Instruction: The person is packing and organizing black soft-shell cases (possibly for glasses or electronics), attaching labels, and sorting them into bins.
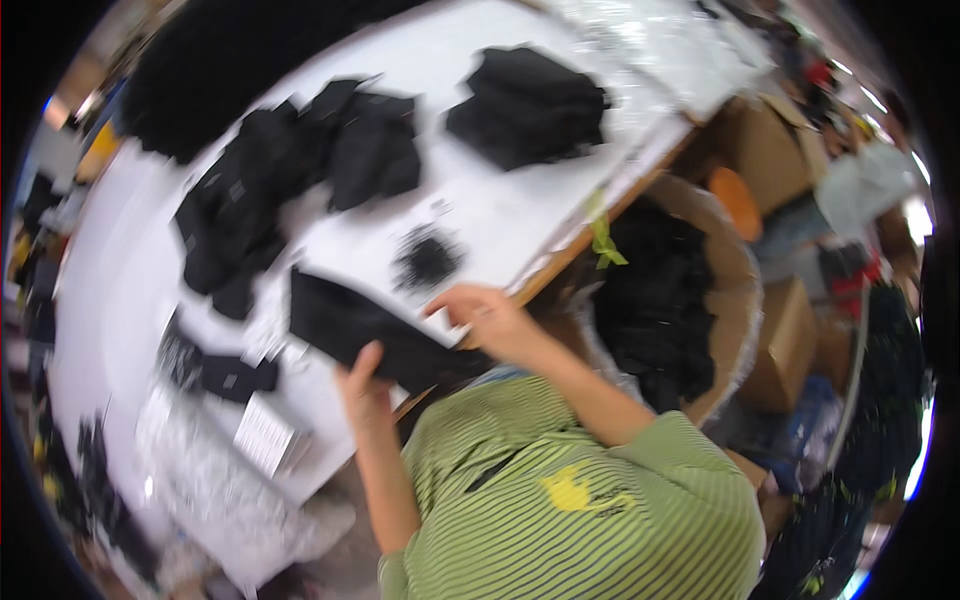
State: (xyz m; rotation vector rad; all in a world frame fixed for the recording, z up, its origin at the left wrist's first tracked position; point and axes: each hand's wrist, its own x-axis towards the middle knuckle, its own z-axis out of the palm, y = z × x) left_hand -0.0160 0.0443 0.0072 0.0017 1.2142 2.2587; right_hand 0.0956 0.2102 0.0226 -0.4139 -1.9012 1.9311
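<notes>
A black piece of folded cloth (345, 318) lies at a slant over the near edge of the white table (335, 250). Its lower end is gripped by my left hand (368, 395), thumb on top and the other fingers mostly hidden beneath. Over its right end my right hand (485, 318) is bent, fingers curled in a pinch. Something small and white shows under those fingers; blur hides whether it is a tag and whether I hold it. Just beyond the cloth is a loose scatter of small black bits (428, 258).
Black cloth piles (375, 150) and a separate stack (530, 105) lie farther back. A large black heap (220, 60) fills the far left. Right of the table stands a plastic-lined bin (735, 320) holding black cloth. Clear plastic packs (215, 485) lie near left.
</notes>
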